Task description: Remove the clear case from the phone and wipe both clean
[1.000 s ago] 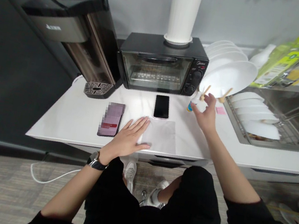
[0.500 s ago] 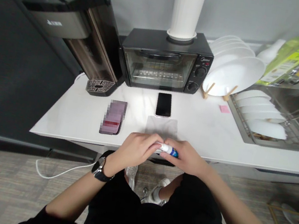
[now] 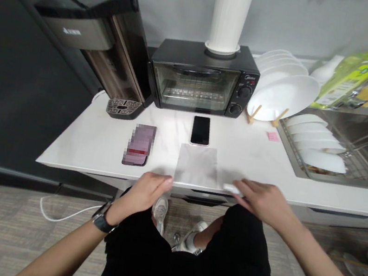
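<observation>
My right hand [image 3: 265, 201] hovers over the front edge of the white counter [image 3: 98, 142], just right of a white sheet [image 3: 197, 164]. Its fingers pinch a small white tube [image 3: 232, 188] whose tip pokes out to the left. My left hand [image 3: 147, 190] is at the counter's edge, just left of the sheet's near corner. It is curled closed, and what it holds is hidden. A black phone [image 3: 201, 130] lies beyond the sheet. A purple, blurred-out phone [image 3: 138, 144] lies to the left.
A black toaster oven [image 3: 203, 77] with a white utensil holder [image 3: 228, 18] on top stands at the back. A dark water dispenser [image 3: 107, 45] is at back left. White plates [image 3: 283, 91] stand in a rack by a sink [image 3: 363, 140]. Also there: a pink note [image 3: 272, 136] and a green bottle [image 3: 352, 77].
My right hand fetched the small tube from near the plates and brought it to my left hand at the counter's edge. Now the hands have drawn apart, the right moving rightward with the tube.
</observation>
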The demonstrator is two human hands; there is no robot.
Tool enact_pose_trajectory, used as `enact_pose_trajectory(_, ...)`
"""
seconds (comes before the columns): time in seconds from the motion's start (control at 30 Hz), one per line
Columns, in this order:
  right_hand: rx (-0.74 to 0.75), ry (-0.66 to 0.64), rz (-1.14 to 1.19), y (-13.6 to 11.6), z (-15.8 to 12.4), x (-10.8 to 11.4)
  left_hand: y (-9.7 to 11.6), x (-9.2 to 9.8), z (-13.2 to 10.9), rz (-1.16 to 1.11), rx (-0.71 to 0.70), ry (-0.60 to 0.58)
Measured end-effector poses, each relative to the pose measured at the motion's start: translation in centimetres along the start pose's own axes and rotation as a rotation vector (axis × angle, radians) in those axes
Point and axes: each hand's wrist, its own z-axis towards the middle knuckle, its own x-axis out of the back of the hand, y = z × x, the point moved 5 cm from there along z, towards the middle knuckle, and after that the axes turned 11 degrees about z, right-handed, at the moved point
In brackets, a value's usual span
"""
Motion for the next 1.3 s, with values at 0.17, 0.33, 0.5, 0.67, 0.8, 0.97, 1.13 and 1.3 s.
enact_pose_trajectory(0.17, -0.357, 0.23, 0.464, 5.7, -1.8, 2.1, -2.6, 1.5, 0.1, -0.135, 0.155, 0.122)
enact_pose_trajectory(0.33, -0.448, 0.453, 0.831, 8.5, 3.1, -0.3, -3.5, -0.2, 5.6, -0.247, 0.188, 0.203)
enact_pose_trajectory(0.5, -0.463, 0.533, 1.071, 11.4, 7.8, -3.4, -5.4, -1.5, 8.5, -0.28, 0.224, 0.252)
enact_pose_trajectory(0.67, -0.417, 0.403, 1.322, 8.3, 8.9, -5.0, -5.2, -1.3, 7.8, -0.346, 0.158, 0.245)
enact_pose_trajectory(0.8, -0.346, 0.158, 1.532, 2.8, 9.4, -6.4, -4.3, -1.5, 7.4, -0.405, 0.068, 0.223)
enact_pose_trajectory(0.97, -0.316, 0.055, 1.684, -0.7, 10.3, -7.1, -3.8, -1.4, 7.0, -0.445, -0.012, 0.278)
enact_pose_trajectory(1.13, -0.313, 0.052, 1.723, -1.1, 10.7, -7.0, -3.4, -0.7, 6.9, -0.443, -0.079, 0.312)
enact_pose_trajectory(1.3, -0.325, 0.087, 1.704, -1.5, 10.6, -6.6, -3.4, -0.6, 7.0, -0.441, -0.089, 0.339)
